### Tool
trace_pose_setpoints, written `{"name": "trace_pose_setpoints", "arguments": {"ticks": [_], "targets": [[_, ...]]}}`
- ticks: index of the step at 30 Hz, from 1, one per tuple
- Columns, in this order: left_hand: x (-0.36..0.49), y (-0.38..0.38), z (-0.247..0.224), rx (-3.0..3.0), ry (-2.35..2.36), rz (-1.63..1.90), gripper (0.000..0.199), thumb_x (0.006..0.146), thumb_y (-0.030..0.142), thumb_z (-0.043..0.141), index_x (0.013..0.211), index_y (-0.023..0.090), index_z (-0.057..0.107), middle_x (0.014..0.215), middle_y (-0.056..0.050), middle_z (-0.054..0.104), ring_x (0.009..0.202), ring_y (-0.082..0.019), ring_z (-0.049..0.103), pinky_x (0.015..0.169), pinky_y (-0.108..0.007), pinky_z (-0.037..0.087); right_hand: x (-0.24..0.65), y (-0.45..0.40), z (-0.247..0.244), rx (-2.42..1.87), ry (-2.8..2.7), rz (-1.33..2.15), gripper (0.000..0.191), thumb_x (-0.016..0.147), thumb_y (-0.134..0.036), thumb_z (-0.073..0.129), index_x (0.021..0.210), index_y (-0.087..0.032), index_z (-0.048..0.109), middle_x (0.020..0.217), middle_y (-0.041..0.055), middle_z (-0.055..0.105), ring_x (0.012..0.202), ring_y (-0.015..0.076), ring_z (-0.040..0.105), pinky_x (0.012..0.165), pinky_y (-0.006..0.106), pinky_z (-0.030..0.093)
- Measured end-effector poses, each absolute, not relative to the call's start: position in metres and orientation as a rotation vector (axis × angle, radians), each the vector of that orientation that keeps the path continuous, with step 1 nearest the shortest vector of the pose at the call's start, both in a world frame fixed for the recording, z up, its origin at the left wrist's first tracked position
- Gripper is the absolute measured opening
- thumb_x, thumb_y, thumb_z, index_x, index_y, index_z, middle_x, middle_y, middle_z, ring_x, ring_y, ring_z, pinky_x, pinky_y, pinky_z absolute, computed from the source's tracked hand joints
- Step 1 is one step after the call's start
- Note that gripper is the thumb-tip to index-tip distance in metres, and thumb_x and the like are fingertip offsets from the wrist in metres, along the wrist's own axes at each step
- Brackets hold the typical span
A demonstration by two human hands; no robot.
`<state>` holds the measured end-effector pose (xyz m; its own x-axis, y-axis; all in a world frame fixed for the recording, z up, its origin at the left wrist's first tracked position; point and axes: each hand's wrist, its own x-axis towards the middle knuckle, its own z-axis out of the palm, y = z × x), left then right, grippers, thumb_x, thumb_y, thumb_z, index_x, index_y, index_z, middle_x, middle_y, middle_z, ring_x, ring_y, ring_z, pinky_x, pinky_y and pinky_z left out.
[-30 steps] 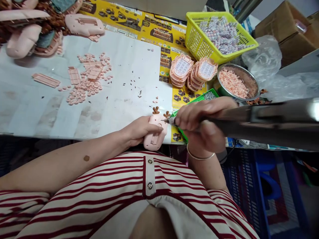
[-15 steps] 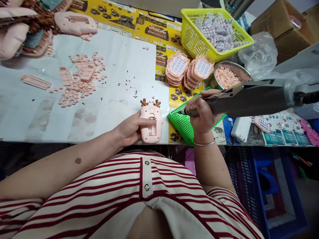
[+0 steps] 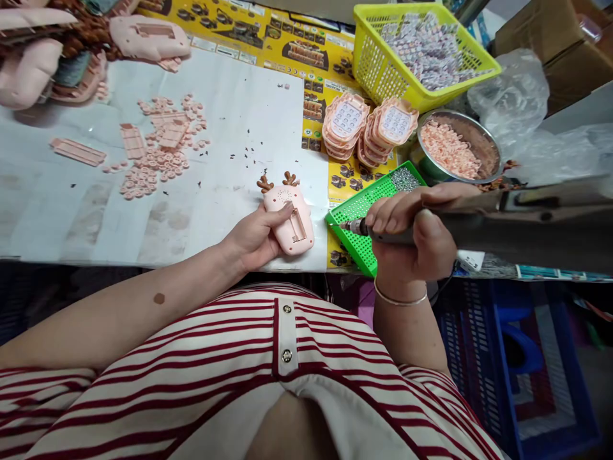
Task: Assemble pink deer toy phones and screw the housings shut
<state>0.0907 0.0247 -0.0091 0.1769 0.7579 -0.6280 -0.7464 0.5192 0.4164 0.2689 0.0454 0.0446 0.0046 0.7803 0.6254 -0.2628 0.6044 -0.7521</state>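
My left hand grips a pink toy phone with brown antlers, back side up, its battery recess uncovered. The thumb lies across the phone's back. In my right hand is a grey electric screwdriver, held level with its bit pointing left. The bit's tip is over the left part of a green perforated basket, to the right of the phone and apart from it. Small silver screws are heaped in the basket's far corner.
Pink buttons and battery covers lie on the left of the table. More pink phone shells are piled at the far left. Stacked keypad fronts, a yellow basket and a metal bowl of pink pieces stand at the right.
The screwdriver has swung to a more level pose, and my right hand has shifted right. The phone has tilted to the left in my left hand, and my thumb has moved up.
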Motion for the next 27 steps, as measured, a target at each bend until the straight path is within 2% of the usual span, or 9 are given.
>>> {"name": "trace_pose_setpoints", "arguments": {"ticks": [3,8,13,16,21,24,27], "targets": [[0.092,0.026,-0.008,0.027,0.915,1.062,0.024,0.091,0.006,0.064,0.113,0.015,0.066,0.099,-0.007,0.074,0.088,-0.019,0.072,0.094,-0.043,0.059,0.261,0.025,0.048,-0.385,-1.381,0.976,0.014,0.086,-0.026,0.070,0.099,-0.029,0.067,0.056,-0.0082,0.049,0.043,0.0104,0.048,0.044,0.026,0.050],[0.092,0.024,-0.009,0.057,0.911,1.049,0.024,0.090,0.007,0.065,0.112,0.016,0.065,0.103,-0.007,0.074,0.091,-0.020,0.071,0.091,-0.041,0.059,0.256,0.015,0.031,-0.379,-1.413,1.064,0.020,0.087,-0.027,0.069,0.106,-0.032,0.066,0.060,-0.0091,0.051,0.047,0.0103,0.051,0.049,0.025,0.050],[0.092,0.023,-0.012,0.111,0.905,1.058,0.027,0.087,0.007,0.070,0.110,0.017,0.064,0.099,-0.006,0.072,0.089,-0.018,0.070,0.091,-0.039,0.059,0.253,0.020,0.019,-0.473,-1.462,1.112,0.009,0.085,-0.030,0.071,0.092,-0.032,0.065,0.057,-0.0080,0.051,0.045,0.0118,0.047,0.047,0.028,0.044],[0.093,0.023,-0.012,0.130,0.915,1.057,0.030,0.085,0.007,0.071,0.111,0.019,0.063,0.100,-0.005,0.071,0.091,-0.018,0.069,0.093,-0.039,0.058,0.251,0.022,0.016,-0.501,-1.521,1.101,0.016,0.083,-0.039,0.074,0.083,-0.030,0.061,0.056,-0.0077,0.051,0.044,0.0118,0.044,0.045,0.028,0.041],[0.092,0.024,-0.012,0.130,0.908,1.032,0.032,0.082,0.007,0.074,0.111,0.019,0.064,0.097,-0.004,0.071,0.088,-0.019,0.069,0.094,-0.041,0.057,0.249,0.020,0.016,-0.380,-1.480,1.157,0.020,0.084,-0.033,0.074,0.087,-0.028,0.054,0.057,-0.0090,0.052,0.044,0.0109,0.049,0.044,0.025,0.044],[0.093,0.023,-0.011,0.153,0.922,1.023,0.033,0.081,0.006,0.074,0.110,0.018,0.064,0.096,-0.004,0.071,0.087,-0.019,0.069,0.093,-0.040,0.058,0.253,0.017,0.024,-0.358,-1.522,1.132,0.018,0.083,-0.029,0.073,0.090,-0.028,0.057,0.055,-0.0099,0.051,0.041,0.0103,0.050,0.043,0.025,0.048],[0.094,0.023,-0.010,0.153,0.951,1.024,0.037,0.079,0.006,0.077,0.112,0.020,0.064,0.097,-0.004,0.072,0.087,-0.019,0.070,0.093,-0.042,0.058,0.261,0.021,0.038,-0.375,-1.540,1.056,0.016,0.084,-0.034,0.072,0.092,-0.030,0.059,0.050,-0.0111,0.047,0.037,0.0108,0.048,0.039,0.025,0.047]]}}
